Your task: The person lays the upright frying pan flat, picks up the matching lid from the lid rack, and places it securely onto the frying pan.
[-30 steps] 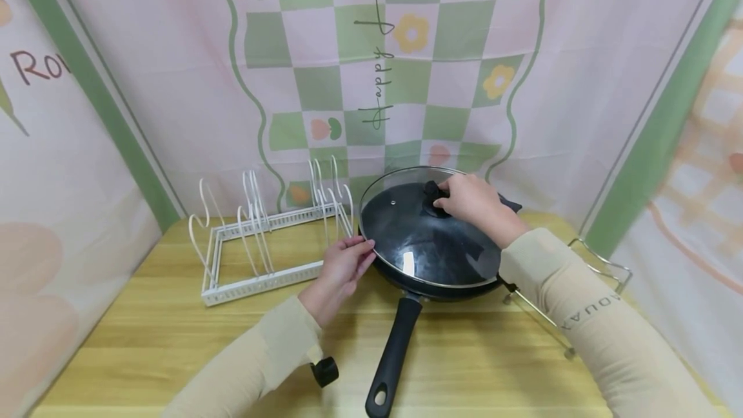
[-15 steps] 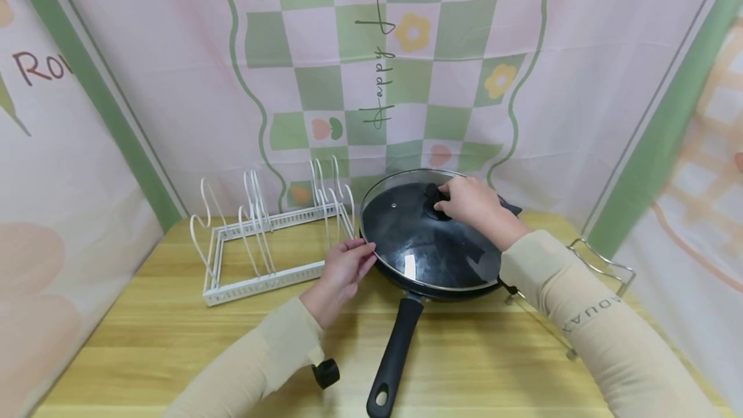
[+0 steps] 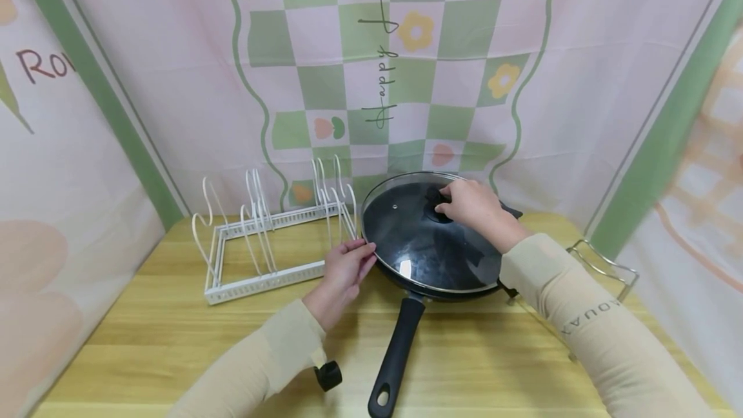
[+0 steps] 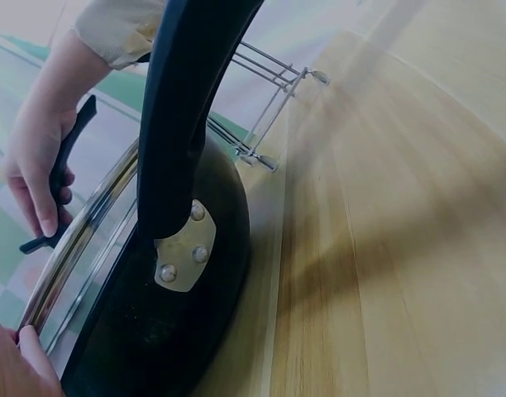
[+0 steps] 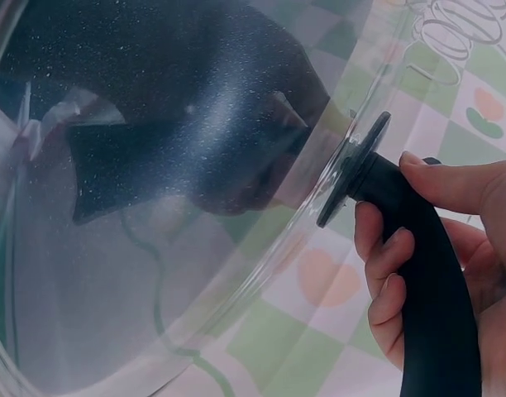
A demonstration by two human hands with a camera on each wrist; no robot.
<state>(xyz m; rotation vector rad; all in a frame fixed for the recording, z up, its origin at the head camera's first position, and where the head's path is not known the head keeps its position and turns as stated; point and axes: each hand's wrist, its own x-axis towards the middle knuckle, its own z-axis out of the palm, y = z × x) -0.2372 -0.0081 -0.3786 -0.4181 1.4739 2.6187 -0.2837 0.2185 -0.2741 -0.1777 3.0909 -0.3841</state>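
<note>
A round glass lid (image 3: 429, 247) with a metal rim lies over a black frying pan (image 4: 154, 339). The pan's long black handle (image 3: 397, 353) points toward me. My right hand (image 3: 473, 204) grips the lid's black knob handle (image 5: 431, 273); the right wrist view shows fingers curled round it and the thumb on top. At the lid's left edge, my left hand (image 3: 347, 266) pinches the rim between thumb and fingers. In the left wrist view a gap shows between the lid's rim (image 4: 79, 231) and the pan's edge.
A white rack (image 3: 264, 282) with upright wire loops stands left of the pan on the wooden table (image 3: 145, 334). A silver wire rack (image 3: 627, 286) is at the right, partly behind my right sleeve. A patterned curtain (image 3: 325, 37) hangs close behind.
The lid's far edge has sunk slightly toward the pan, and my right hand has come down with it. My left hand stays at the rim. The head view has shifted a little.
</note>
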